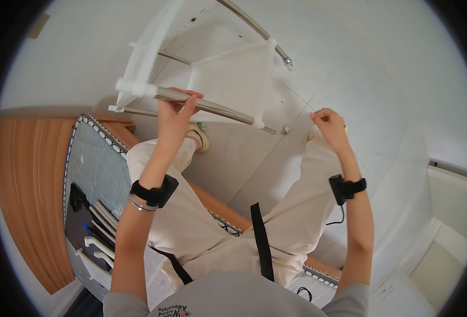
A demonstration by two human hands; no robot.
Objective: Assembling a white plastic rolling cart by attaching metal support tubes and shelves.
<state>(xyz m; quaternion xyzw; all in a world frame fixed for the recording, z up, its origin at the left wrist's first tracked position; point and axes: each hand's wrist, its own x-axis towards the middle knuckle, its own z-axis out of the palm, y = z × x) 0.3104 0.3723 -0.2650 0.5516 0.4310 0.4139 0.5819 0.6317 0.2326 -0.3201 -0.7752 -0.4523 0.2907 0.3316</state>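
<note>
Above the floor [223, 164], left hand [174, 113] grips metal tube [220, 109] of white-panelled frame [233, 79]. Right hand [331, 127]: fingertips pressed together; contents cannot be determined.

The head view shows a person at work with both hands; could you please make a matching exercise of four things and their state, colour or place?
Things:
1. Left hand
2. Right hand
3. Wristbands
4. Wooden panel

Descriptions:
A. black, worn as a pair
B. gripping a metal pole
C. brown, at the picture's far left
D. fingers curled, apart from the pole

Right pairs: 1-B, 2-D, 3-A, 4-C
</note>
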